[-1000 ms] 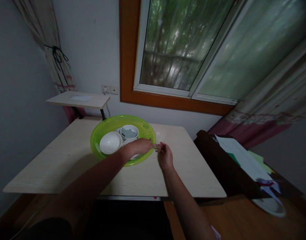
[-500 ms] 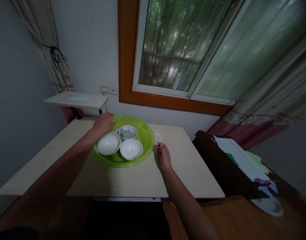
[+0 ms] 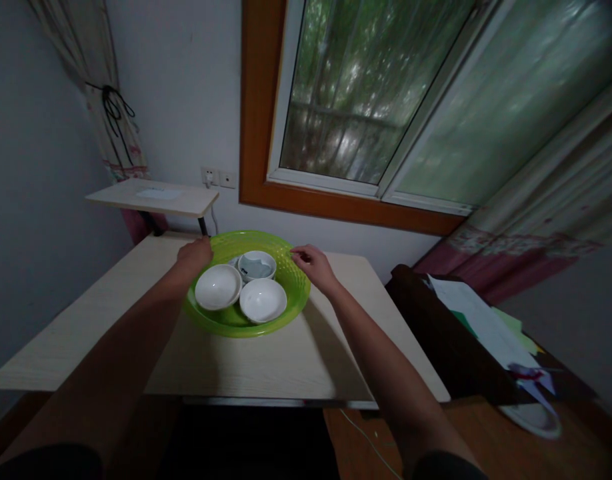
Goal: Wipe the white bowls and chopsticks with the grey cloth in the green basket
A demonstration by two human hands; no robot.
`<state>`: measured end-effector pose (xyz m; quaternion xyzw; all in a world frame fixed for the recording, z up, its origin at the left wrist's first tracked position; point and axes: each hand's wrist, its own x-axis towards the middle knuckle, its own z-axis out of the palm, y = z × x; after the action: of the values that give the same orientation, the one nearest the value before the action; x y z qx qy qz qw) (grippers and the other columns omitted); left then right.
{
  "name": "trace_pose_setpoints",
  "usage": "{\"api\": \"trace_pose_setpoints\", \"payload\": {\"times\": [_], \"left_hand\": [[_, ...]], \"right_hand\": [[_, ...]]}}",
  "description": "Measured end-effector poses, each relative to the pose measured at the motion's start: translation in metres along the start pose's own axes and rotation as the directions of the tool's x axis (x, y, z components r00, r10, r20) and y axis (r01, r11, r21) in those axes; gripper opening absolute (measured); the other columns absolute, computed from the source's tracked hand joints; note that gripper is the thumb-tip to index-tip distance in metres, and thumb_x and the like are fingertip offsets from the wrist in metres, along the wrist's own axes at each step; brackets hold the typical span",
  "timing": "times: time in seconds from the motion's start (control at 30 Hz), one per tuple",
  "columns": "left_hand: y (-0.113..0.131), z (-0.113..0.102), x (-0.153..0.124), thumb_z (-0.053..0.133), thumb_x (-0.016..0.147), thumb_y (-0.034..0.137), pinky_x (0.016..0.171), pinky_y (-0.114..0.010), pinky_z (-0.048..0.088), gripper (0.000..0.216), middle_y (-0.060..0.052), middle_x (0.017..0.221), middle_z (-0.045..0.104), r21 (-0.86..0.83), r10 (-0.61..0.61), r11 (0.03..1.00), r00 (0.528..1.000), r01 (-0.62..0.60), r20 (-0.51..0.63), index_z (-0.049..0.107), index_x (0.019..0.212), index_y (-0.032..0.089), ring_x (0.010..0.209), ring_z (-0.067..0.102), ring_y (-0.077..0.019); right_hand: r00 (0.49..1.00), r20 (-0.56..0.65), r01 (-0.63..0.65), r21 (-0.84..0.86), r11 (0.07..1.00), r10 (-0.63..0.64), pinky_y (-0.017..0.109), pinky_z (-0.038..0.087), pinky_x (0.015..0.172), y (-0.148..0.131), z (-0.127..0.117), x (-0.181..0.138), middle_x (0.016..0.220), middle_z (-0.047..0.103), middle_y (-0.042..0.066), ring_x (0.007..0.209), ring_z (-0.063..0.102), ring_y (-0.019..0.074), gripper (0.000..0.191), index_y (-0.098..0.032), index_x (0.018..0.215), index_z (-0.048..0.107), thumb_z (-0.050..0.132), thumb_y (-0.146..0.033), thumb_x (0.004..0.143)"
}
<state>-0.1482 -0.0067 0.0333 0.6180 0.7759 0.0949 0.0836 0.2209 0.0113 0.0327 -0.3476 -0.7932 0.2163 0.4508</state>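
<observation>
A round green plastic basket (image 3: 299, 303) rests on the pale wooden table, with white bowls inside it. One white bowl (image 3: 219, 288) lies at the left, another white bowl (image 3: 263, 301) at the front, and a bowl with a grey-blue inside (image 3: 257, 267) behind them. At the basket's back-left rim, my left hand (image 3: 196, 253) is closed on the edge, its fingers partly hidden. My right hand (image 3: 313, 265) is over the right rim, fingers pointing inward and slightly apart, with nothing visible in them. Whether it touches the rim is unclear.
A small raised shelf (image 3: 186, 200) with a paper on it stands at the table's back left. Wall sockets (image 3: 219, 178) and a window are behind the table (image 3: 266, 373). To the right stands a dark cabinet (image 3: 436, 320) topped with papers.
My left hand has moved from over the basket's back to its left rim. My right hand has risen from beside the basket up to its right rim. The bowls have stayed put.
</observation>
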Motion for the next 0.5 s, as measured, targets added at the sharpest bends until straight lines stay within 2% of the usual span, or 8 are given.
{"api": "trace_pose_setpoints", "payload": {"times": [0.03, 0.1, 0.2, 0.27, 0.37, 0.43, 0.5], "left_hand": [[0.001, 0.0, 0.0, 0.055, 0.098, 0.031, 0.094, -0.05, 0.053, 0.045, -0.031, 0.129, 0.069, 0.029, -0.03, 0.999, 1.0, 0.03, -0.006, 0.06, 0.132, 0.003, 0.115, 0.069, -0.0417], [0.003, 0.001, 0.0, 0.054, 0.098, 0.03, 0.096, -0.05, 0.052, 0.046, -0.03, 0.133, 0.068, 0.072, -0.057, 0.996, 0.998, 0.058, -0.021, 0.057, 0.136, 0.004, 0.118, 0.068, -0.0411], [0.003, 0.002, -0.001, 0.055, 0.098, 0.03, 0.095, -0.047, 0.052, 0.047, -0.028, 0.134, 0.068, 0.098, -0.053, 0.994, 0.998, 0.055, -0.025, 0.056, 0.138, 0.006, 0.118, 0.068, -0.0403], [0.003, 0.003, 0.0, 0.054, 0.098, 0.03, 0.093, -0.046, 0.052, 0.048, -0.027, 0.134, 0.068, 0.109, -0.064, 0.992, 0.998, 0.067, -0.027, 0.056, 0.139, 0.007, 0.117, 0.068, -0.0397], [0.002, 0.004, 0.0, 0.053, 0.098, 0.032, 0.093, -0.045, 0.052, 0.047, -0.026, 0.134, 0.069, 0.107, -0.073, 0.991, 0.997, 0.077, -0.04, 0.057, 0.138, 0.008, 0.117, 0.069, -0.0386], [0.002, 0.004, 0.0, 0.053, 0.098, 0.031, 0.093, -0.045, 0.052, 0.045, -0.026, 0.133, 0.07, 0.103, -0.064, 0.992, 0.997, 0.068, -0.047, 0.058, 0.137, 0.009, 0.116, 0.069, -0.038], [0.002, 0.004, 0.0, 0.052, 0.098, 0.029, 0.093, -0.045, 0.052, 0.044, -0.025, 0.133, 0.07, 0.104, -0.055, 0.993, 0.997, 0.06, -0.049, 0.058, 0.136, 0.009, 0.116, 0.069, -0.0376]], "right_hand": [[0.992, 0.121, 0.033, -0.026, 0.999, -0.029, 0.032, 0.053, 0.079, 0.001, 0.008, 0.011, 0.097, 0.074, 0.006, 0.083, 0.067, 0.0184, 0.021, -0.022, 0.105, 0.08, 0.068, -0.036, 0.095], [0.936, 0.348, 0.09, -0.095, 0.991, -0.052, 0.032, 0.054, 0.082, 0.003, 0.028, 0.031, 0.1, 0.077, 0.006, 0.086, 0.07, 0.019, 0.016, -0.021, 0.104, 0.081, 0.071, -0.027, 0.093], [0.845, 0.534, 0.202, -0.271, 0.941, -0.028, 0.032, 0.054, 0.087, 0.008, 0.061, 0.051, 0.104, 0.08, 0.006, 0.091, 0.072, 0.0217, 0.022, -0.023, 0.103, 0.083, 0.079, -0.015, 0.083], [0.818, 0.575, 0.231, -0.33, 0.915, 0.0, 0.032, 0.054, 0.088, 0.009, 0.081, 0.058, 0.112, 0.08, 0.007, 0.098, 0.073, 0.0247, 0.035, -0.024, 0.11, 0.083, 0.084, -0.015, 0.076], [0.808, 0.587, 0.218, -0.38, 0.899, 0.052, 0.032, 0.054, 0.086, 0.01, 0.102, 0.062, 0.119, 0.08, 0.009, 0.102, 0.074, 0.0273, 0.051, -0.024, 0.117, 0.081, 0.088, -0.012, 0.068], [0.806, 0.588, 0.216, -0.4, 0.891, 0.069, 0.031, 0.053, 0.083, 0.01, 0.11, 0.06, 0.119, 0.08, 0.009, 0.1, 0.074, 0.027, 0.052, -0.024, 0.118, 0.081, 0.088, -0.011, 0.068], [0.799, 0.595, 0.224, -0.425, 0.877, 0.085, 0.031, 0.051, 0.081, 0.009, 0.113, 0.059, 0.112, 0.082, 0.009, 0.097, 0.074, 0.0262, 0.041, -0.024, 0.112, 0.083, 0.085, -0.012, 0.073]]}}
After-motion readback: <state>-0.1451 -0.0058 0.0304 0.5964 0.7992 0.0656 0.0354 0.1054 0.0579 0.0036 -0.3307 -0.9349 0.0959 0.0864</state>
